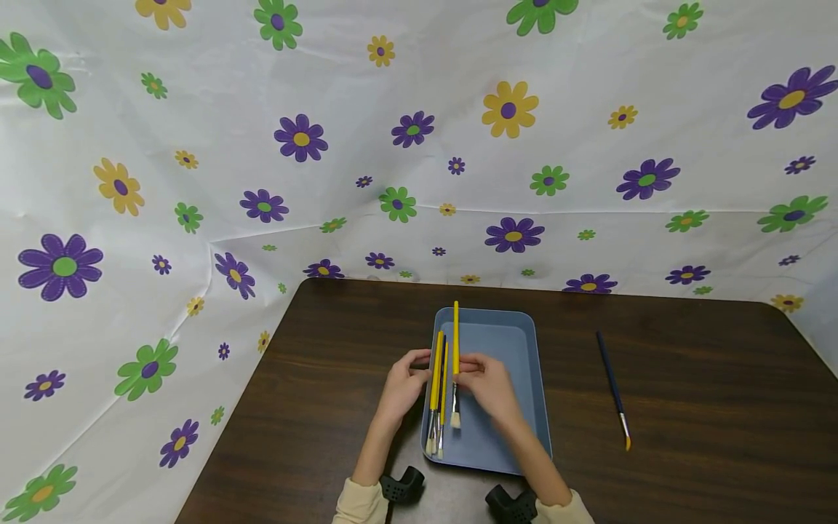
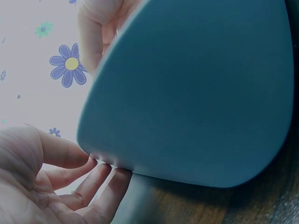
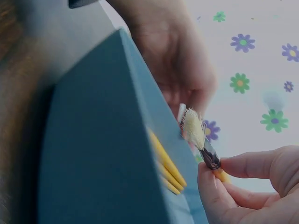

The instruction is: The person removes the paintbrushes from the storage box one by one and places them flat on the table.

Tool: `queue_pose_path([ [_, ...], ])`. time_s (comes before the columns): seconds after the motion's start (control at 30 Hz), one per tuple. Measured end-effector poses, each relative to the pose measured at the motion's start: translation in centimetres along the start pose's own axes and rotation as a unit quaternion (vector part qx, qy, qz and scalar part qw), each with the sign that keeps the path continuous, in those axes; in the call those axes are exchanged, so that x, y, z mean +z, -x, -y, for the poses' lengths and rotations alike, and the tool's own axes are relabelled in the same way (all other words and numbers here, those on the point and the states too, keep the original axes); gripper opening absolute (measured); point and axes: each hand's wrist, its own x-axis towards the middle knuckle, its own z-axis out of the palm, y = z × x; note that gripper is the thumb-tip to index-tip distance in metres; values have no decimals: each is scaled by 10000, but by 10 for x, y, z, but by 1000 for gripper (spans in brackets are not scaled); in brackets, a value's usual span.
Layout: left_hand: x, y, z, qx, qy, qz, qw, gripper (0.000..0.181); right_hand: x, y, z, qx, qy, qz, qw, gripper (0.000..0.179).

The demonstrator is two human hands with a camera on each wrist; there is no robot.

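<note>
A blue-grey tray (image 1: pixel 507 346) lies on the table, in the middle of the head view. My left hand (image 1: pixel 401 387) grips the tray's left edge, its thumb and fingertips at the rim in the left wrist view. Between thumb and fingers, my right hand (image 1: pixel 489 387) pinches a yellow-handled paintbrush (image 1: pixel 456 327) near its metal ferrule. Its pale bristles (image 3: pixel 193 127) point towards me, over the tray. Several more yellow-handled paintbrushes (image 1: pixel 436 375) lie along the tray's left side, bristles towards the near edge.
Right of the tray, a dark blue paintbrush (image 1: pixel 612 378) with an orange tip lies on the brown wooden table (image 1: pixel 707 407). Behind the table hangs a white flower-printed cloth (image 1: pixel 419 167). Black wrist mounts (image 1: pixel 403 485) sit on both forearms.
</note>
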Motion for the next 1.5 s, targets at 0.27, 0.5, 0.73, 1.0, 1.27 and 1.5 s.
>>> queue_pose_path([
  [0.27, -1, 1, 1, 21, -45, 22, 10000, 41, -22, -2, 12, 101, -50, -112, 9999, 37],
  [0.5, -1, 1, 1, 21, -168, 6, 9999, 39, -45, -2, 21, 207, 65, -233, 9995, 37],
  [0.73, 0, -1, 1, -63, -145, 9, 9999, 40, -73, -2, 23, 293, 107, -423, 9986, 39],
  [1.0, 1, -3, 4, -47, -147, 22, 9999, 39, -103, -5, 19, 394, -4, -622, 9973, 41],
  [1.27, 0, 0, 0, -74, -152, 8, 9999, 39, -133, -4, 8, 483, 244, -783, 9955, 46],
  [1.5, 0, -1, 2, -131, -201, -9, 9997, 38, -152, -6, 0, 675, 128, -668, 9954, 50],
])
